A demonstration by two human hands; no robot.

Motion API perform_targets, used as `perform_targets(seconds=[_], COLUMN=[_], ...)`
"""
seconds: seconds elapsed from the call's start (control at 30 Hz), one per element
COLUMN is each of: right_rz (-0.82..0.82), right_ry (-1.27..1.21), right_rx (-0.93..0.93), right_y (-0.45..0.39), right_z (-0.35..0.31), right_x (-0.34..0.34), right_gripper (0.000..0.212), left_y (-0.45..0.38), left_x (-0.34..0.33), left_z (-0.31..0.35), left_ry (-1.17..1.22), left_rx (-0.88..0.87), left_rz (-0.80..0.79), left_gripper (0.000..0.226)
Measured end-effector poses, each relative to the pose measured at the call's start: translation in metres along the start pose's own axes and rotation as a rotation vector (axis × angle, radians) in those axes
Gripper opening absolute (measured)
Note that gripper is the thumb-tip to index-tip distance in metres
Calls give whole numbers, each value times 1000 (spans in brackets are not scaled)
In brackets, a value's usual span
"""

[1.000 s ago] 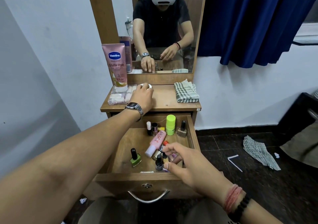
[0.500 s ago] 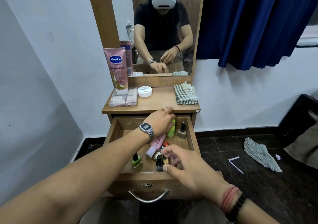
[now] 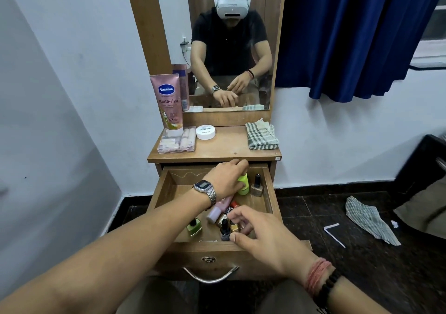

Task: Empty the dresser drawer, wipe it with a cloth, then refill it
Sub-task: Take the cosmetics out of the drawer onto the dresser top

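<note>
The wooden dresser drawer [image 3: 161, 194] stands pulled open. Inside are a lime bottle [image 3: 243, 186], a brown nail polish [image 3: 256, 188], a pink bottle [image 3: 218, 208] lying down, a green nail polish [image 3: 194, 226], a dark nail polish [image 3: 224, 232] and more small bottles. My left hand [image 3: 226, 178] reaches to the back of the drawer, its fingers curled over the top of the lime bottle. My right hand [image 3: 263, 234] is at the drawer's front, thumb and fingers pinching a small gold bottle [image 3: 234, 228] beside the dark nail polish. A folded checked cloth [image 3: 261, 136] lies on the dresser top.
On the dresser top stand a pink Vaseline tube [image 3: 167, 101], a clear box [image 3: 176, 141] and a white jar [image 3: 205, 131], below the mirror. Another checked cloth [image 3: 369, 219] and a white strip [image 3: 334, 234] lie on the dark floor at the right. A blue curtain [image 3: 350, 31] hangs behind.
My left hand left the white jar on the dresser top and came down into the drawer onto the lime bottle. My right hand stayed among the small bottles at the front.
</note>
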State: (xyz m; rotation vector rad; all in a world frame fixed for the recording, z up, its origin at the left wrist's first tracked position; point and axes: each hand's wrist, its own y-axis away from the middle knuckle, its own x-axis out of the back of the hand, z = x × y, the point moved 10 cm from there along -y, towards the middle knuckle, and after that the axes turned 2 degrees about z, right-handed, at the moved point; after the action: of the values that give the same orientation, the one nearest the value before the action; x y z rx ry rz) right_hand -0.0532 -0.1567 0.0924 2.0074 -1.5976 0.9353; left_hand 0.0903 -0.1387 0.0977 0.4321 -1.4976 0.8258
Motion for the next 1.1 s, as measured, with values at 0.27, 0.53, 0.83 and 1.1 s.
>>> perform_targets(seconds=[0.27, 0.53, 0.83, 1.1], right_rz=[9, 2, 0, -9], right_ry=[2, 1, 13, 48], right_rx=[3, -17, -13, -12], right_y=[-2, -2, 0, 0], right_z=[-2, 5, 8, 7], right_x=[2, 1, -2, -4], right_gripper=[30, 29, 30, 32], left_y=[9, -20, -38, -43], left_x=[94, 119, 111, 107], left_z=[-43, -111, -137, -140], left_ry=[120, 83, 87, 52], left_rx=[123, 411, 493, 474], left_rz=[284, 326, 261, 231], left_gripper=[35, 23, 21, 21])
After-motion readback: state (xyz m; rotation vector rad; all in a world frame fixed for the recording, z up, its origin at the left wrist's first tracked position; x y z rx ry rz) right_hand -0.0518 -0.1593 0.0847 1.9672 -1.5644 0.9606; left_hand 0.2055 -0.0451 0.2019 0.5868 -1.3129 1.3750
